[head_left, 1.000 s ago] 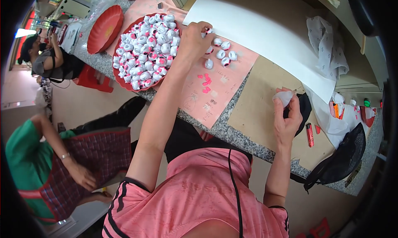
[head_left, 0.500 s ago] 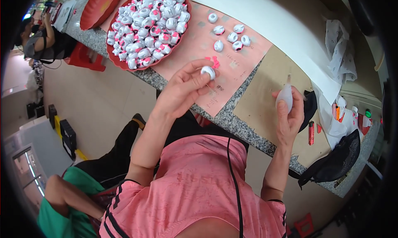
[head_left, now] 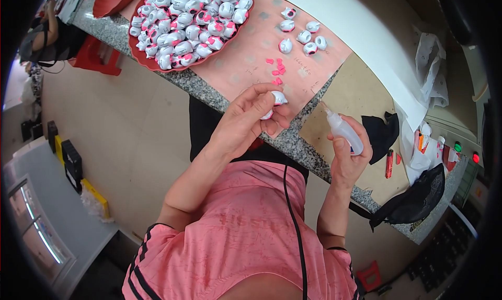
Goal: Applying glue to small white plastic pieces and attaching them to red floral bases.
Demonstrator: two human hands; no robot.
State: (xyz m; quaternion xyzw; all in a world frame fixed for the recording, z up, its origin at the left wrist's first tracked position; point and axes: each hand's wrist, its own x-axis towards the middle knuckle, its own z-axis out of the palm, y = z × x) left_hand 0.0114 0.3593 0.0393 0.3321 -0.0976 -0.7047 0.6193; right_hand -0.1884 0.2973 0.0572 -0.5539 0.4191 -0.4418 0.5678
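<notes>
In the head view, your left hand (head_left: 244, 117) is curling partly closed in front of the table's edge, its thumb and fingers pinching a small white piece (head_left: 280, 97) with pink on it; your fingers are hiding some of its surface. Your right hand (head_left: 351, 161) is wrapping round a translucent squeeze bottle (head_left: 345, 131), thumb on one side and fingers on the other. The bottle is leaning up and to the left, its narrow nozzle pointing away from you and standing apart from the piece.

Beyond your left hand, small pink bits (head_left: 281, 69) are lying on the pink sheet (head_left: 235, 72), and seven loose white pieces (head_left: 304, 36) are sitting farther back. To their left, a red scalloped tray (head_left: 140, 58) is holding a heap of similar pieces (head_left: 193, 19). Near your right hand, a black cloth (head_left: 379, 130) and a red stick-shaped item (head_left: 389, 164) are lying on the brown board (head_left: 361, 88), and a black mesh bag (head_left: 418, 199) is resting nearer the table's right end.
</notes>
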